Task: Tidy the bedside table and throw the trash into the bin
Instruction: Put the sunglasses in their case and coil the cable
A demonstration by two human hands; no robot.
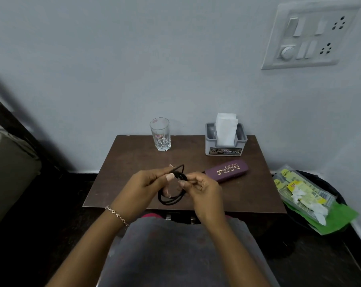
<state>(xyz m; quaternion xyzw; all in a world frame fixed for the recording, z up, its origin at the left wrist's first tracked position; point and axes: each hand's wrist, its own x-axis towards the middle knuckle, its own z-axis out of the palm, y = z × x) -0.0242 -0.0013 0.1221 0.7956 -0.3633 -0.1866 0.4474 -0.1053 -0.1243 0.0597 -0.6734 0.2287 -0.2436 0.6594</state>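
Both hands hold a coiled black cable (171, 198) above the front of the brown bedside table (134, 162). My left hand (146, 186) pinches the coil at its top, and my right hand (202, 187) grips the cable just to the right. A purple spectacle case (227, 170) lies on the table right of my hands. An empty drinking glass (160, 134) stands at the back left, a grey tissue holder (225, 141) with white tissues at the back right. A black bin (332, 195) on the floor to the right holds green and yellow wrappers (306, 195) and crumpled tissue.
The table stands against a pale wall with a switch panel (312, 34) high on the right. A dark bed frame and mattress edge (7, 170) lie to the left. My lap (175, 255) sits just in front of the table.
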